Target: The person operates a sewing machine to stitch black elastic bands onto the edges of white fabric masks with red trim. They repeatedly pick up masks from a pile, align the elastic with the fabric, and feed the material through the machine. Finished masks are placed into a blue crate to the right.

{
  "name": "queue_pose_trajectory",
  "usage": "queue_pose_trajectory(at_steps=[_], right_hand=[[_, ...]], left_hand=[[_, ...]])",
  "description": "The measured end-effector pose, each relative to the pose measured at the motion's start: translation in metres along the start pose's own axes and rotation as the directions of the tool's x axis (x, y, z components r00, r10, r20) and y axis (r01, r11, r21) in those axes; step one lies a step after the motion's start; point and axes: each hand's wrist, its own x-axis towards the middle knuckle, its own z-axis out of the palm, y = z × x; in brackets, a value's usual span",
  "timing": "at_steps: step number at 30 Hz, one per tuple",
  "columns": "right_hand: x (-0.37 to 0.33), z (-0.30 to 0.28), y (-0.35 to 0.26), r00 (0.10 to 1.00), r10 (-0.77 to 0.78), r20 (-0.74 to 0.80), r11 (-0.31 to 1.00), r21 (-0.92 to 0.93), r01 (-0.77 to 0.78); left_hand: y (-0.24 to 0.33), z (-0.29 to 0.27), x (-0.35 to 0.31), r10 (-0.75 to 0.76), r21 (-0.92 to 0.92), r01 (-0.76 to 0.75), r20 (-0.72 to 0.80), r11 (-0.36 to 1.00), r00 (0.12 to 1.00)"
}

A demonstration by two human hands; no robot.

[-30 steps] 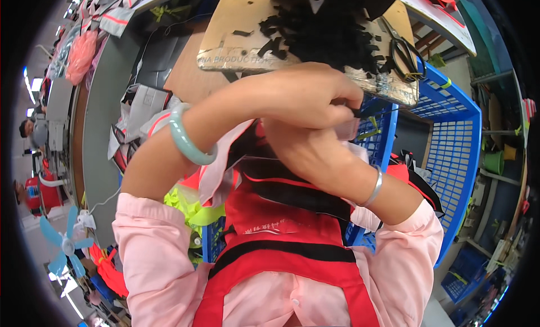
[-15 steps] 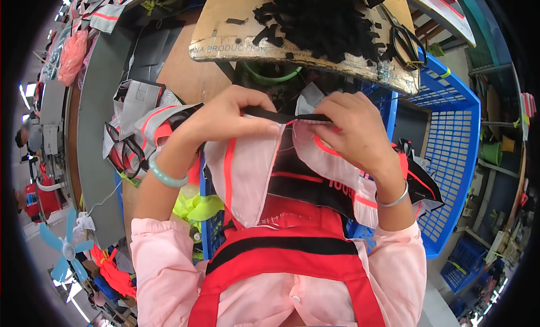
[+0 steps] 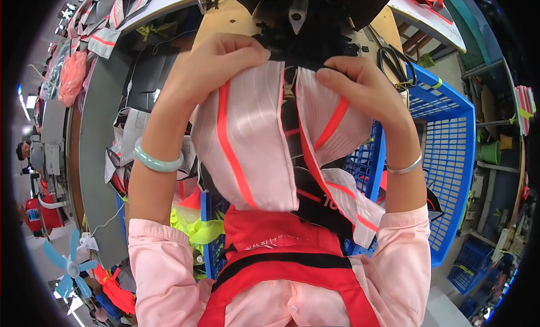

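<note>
Hanging from both hands by its dark top edge is a pale garment piece [image 3: 253, 136] with neon red stripes and black parts. My left hand [image 3: 222, 62] is closed on its upper left, thumb along the edge. My right hand [image 3: 365, 85] pinches its upper right between thumb and fingers. Between the hands, the piece parts in a narrow gap, and a striped strip trails toward my right forearm. Just beyond stands a dark machine part with a metal tip [image 3: 298, 15], over a heap of black fabric scraps [image 3: 332, 43]. The fingertips partly merge with the dark material.
Black-handled scissors [image 3: 391, 60] lie at the right of the board [image 3: 216, 23]. A blue plastic basket [image 3: 450, 158] stands at the right. More striped garments [image 3: 121, 158] pile up at the left, above yellow-green cloth [image 3: 197, 228]. A light-blue fan [image 3: 72, 268] sits at lower left.
Both hands have moved away from my body, up toward the machine part, carrying the garment piece. It now hangs longer and more spread out. The dark machine part shows more in view.
</note>
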Motion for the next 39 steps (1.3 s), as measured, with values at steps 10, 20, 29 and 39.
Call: queue_pose_trajectory(at_steps=[10,20,29,39], right_hand=[[0.033,-0.014,0.007,0.990,0.137,-0.044,0.986,-0.086,-0.140],[0.033,-0.025,0.004,0.982,0.077,-0.170,0.986,-0.135,-0.101],[-0.181,-0.075,0.009,0.857,0.002,-0.515,0.982,-0.159,-0.098],[-0.398,-0.282,0.018,0.358,-0.207,-0.910,0.517,-0.413,-0.749]], left_hand=[[-0.007,-0.006,0.048,-0.099,-0.236,0.106,0.042,0.966,0.994],[-0.010,-0.018,0.058,-0.009,-0.239,0.011,0.009,0.971,1.000],[-0.021,-0.009,-0.002,0.024,-0.202,-0.001,0.111,0.979,0.994],[-0.006,0.008,-0.010,0.109,-0.193,-0.075,0.172,0.978,0.979]])
